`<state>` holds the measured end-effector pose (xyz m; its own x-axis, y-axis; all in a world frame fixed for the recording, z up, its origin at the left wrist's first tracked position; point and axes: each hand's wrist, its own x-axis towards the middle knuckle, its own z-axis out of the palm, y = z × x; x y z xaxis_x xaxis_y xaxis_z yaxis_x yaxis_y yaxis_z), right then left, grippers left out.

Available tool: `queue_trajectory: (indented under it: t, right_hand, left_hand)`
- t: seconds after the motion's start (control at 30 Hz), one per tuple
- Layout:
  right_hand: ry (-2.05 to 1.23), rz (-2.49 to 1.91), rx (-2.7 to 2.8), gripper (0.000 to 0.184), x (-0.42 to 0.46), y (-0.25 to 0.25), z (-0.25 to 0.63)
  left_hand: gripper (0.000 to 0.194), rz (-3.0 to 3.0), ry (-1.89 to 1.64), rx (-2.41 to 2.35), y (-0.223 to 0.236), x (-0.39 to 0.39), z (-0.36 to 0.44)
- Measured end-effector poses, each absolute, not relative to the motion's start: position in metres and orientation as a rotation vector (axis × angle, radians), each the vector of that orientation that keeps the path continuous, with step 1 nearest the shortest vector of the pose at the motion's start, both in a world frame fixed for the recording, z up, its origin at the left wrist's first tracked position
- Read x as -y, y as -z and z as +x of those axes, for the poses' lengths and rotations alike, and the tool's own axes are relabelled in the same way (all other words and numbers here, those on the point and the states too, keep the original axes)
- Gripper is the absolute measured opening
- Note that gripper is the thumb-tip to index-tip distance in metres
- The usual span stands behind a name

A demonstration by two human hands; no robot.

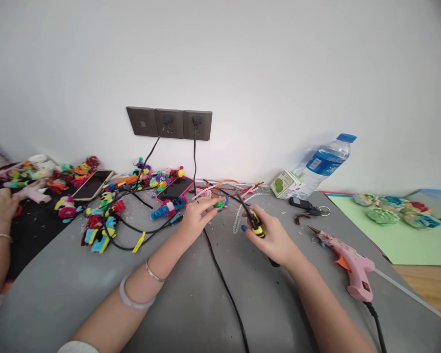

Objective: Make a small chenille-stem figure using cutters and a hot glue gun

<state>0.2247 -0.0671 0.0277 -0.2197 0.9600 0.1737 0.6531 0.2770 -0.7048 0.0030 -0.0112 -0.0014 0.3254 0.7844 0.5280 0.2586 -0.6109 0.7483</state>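
Taking the hands as the clock's centre, the left hand (200,215) had thumb and fingertips pinched together on a small green piece (219,204), just above the grey bench (176,314). The right hand (270,235) was wrapped around yellow-and-black pliers (257,225), their slim dark tips just beside the green piece; whether they touched it could not be told. A clear, curved plastic strip (238,218) lay between the hands.

Clutter stood thickest from nine to twelve o'clock: a fuzzy blue-and-pink stick (169,208) near the left hand, a pink-edged black phone (175,189), a heap of multicoloured fuzzy figures (161,179), and a looped black cord with a yellow tag (138,241). At nine, another person's hand (0,208) reached in. A thin black cable (224,284) ran between the forearms toward six.

At two stood a green-and-white carton (284,184) and a tilted clear bottle with a blue label (327,164); below them, a black key fob (302,203). At four lay a pink glue gun with an orange trigger (353,267), limiting the right arm's outward swing.

The white wall (242,63) closed off twelve o'clock. The bench's grey surface bordered a black one toward eight; toward three it met a light green paper sheet (393,245). The widest stretch for moving lay from six to eight.
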Motion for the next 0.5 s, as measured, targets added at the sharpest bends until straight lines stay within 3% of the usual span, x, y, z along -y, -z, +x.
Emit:
queue_trajectory:
  t: [0.2, 0.5]
  right_hand:
    - [-0.263, -1.498, 2.031, 0.037, 0.0681, -0.0209, 0.2133]
    - [-0.304, -1.608, 1.955, 0.033, 0.0649, -0.0171, 0.2185]
  left_hand:
    - [0.03, 2.057, -1.351, -0.891, 0.0017, 0.0097, 0.0]
    - [0.022, 2.067, -1.341, -1.056, 0.0026, 0.0084, -0.0004]
